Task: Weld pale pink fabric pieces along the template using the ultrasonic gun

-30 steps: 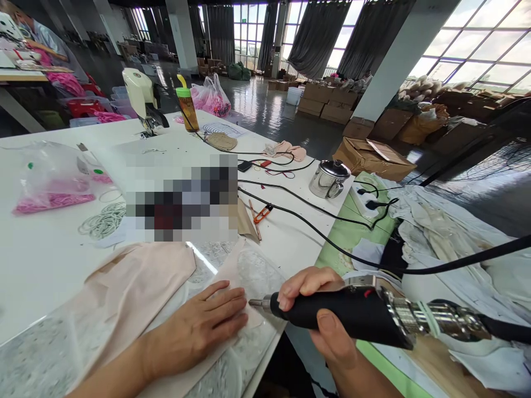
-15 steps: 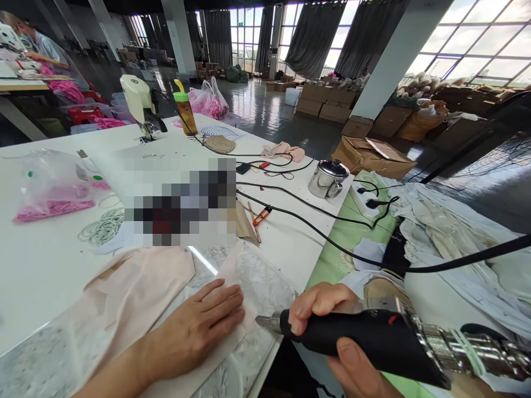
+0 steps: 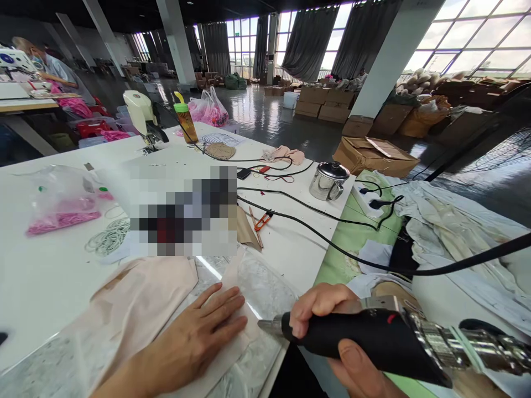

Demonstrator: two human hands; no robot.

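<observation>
My left hand (image 3: 203, 331) lies flat on a strip of pale pink fabric (image 3: 234, 276), fingers stretched and slightly apart. Under it is a grey-white marbled board (image 3: 274, 276) with a glossy surface. My right hand (image 3: 327, 309) is wrapped round a black hand-held power tool (image 3: 369, 342) with a pointed metal tip and ribbed metal parts at the rear. Its tip points left, close to the fabric strip by my left fingertips; whether it touches I cannot tell. A wider piece of pale pink fabric (image 3: 145, 298) lies on the board to the left.
Orange thread snips (image 3: 263, 220) and black cables (image 3: 307, 207) lie on the white table (image 3: 290, 254). A lidded metal mug (image 3: 329, 181) stands near its right edge. On the left are a plastic bag (image 3: 62, 199) and pale green cords (image 3: 108, 236). A person works far left. Part is pixelated.
The view has tilted a little, so the table and its things sit slightly lower. My left hand stays on the fabric, and the tool tip remains beside it with little visible movement.
</observation>
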